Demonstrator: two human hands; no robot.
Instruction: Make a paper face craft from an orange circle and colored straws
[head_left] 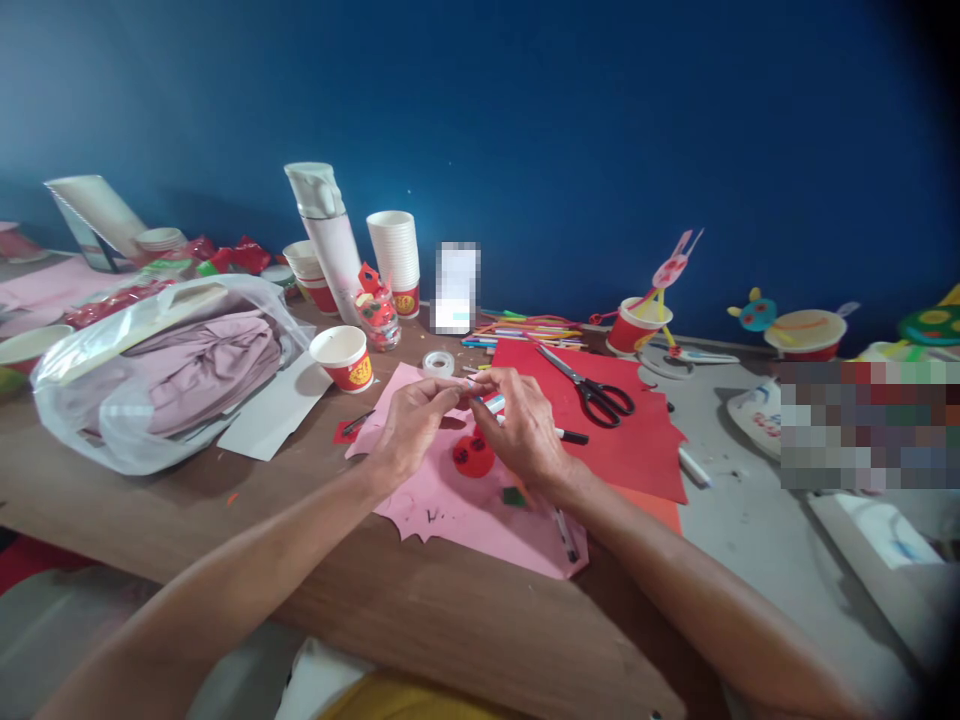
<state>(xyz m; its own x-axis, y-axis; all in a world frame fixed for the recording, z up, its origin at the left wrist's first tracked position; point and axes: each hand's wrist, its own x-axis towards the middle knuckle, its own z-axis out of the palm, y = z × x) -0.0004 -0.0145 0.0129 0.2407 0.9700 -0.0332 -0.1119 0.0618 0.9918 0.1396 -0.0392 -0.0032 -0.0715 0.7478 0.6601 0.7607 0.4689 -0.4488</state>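
Observation:
My left hand [415, 418] and my right hand [527, 420] meet above a pink sheet of paper [457, 505], fingertips pinched together. Whatever small thing lies between them is too tiny and covered to name. Just under my right fingers shows a white-and-blue piece [493, 403]; I cannot tell whether it is held. Below the hands a round red paper cutout [472, 457] with dark markings rests on the pink sheet. A dark green paper scrap [514, 496] and a pen [567, 538] lie near my right wrist.
Black-handled scissors [592, 390] lie on red paper [645, 440] to the right. A roll of tape [438, 363], paper cup [342, 358], glass jar [379, 320], and phone [454, 290] stand beyond. A plastic bag [165, 380] fills the left; cup crafts [637, 325] stand along the wall.

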